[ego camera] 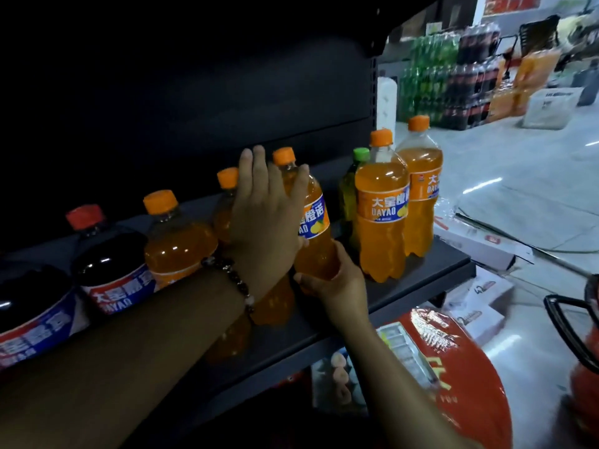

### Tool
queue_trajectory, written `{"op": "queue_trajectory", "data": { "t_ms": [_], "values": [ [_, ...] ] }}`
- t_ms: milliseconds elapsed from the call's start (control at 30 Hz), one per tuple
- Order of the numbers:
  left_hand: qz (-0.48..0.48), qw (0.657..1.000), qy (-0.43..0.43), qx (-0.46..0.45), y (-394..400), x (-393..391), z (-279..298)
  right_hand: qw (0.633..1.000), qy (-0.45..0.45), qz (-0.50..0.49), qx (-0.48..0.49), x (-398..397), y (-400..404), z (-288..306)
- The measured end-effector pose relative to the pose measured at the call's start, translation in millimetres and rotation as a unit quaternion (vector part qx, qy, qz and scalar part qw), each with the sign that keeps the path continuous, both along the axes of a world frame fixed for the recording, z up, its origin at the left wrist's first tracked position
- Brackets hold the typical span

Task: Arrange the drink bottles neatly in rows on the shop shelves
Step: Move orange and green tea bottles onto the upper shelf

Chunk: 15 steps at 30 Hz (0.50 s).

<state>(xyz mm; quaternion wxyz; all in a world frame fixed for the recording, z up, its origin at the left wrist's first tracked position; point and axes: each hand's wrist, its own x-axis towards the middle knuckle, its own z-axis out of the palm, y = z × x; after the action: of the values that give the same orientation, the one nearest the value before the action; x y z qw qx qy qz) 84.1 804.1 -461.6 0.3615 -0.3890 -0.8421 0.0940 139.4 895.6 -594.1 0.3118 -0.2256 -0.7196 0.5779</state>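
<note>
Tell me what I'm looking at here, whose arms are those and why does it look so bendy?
There is no machine here. The picture comes from a wide camera worn on a person's head, looking down at their own arms, which bends the edges. They are tidying a dark shop shelf. The left hand, with a bead bracelet on the wrist, rests against an orange drink bottle. The right hand grips the bottom of that bottle. On the shelf stand more orange bottles, two dark cola bottles with red caps, and a green bottle behind. Far off, packs of drinks are stacked on the floor.
</note>
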Motion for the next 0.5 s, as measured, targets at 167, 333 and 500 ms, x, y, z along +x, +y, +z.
{"op": "queue_trajectory", "data": {
  "t_ms": [167, 333, 500],
  "values": [
    [0.053, 0.995, 0.055, -0.057, 16, -6, -10, 0.999, 0.013, 0.019, -0.039, -22, -5, -2],
    [0.114, 0.983, 0.076, -0.123, 28, -3, -6, 0.999, -0.015, 0.037, -0.035, -22, -5, -3],
    [0.151, 0.965, 0.083, -0.199, 37, 3, 3, 0.995, -0.08, 0.055, 0.024, 0, -7, 2]
  ]
}}
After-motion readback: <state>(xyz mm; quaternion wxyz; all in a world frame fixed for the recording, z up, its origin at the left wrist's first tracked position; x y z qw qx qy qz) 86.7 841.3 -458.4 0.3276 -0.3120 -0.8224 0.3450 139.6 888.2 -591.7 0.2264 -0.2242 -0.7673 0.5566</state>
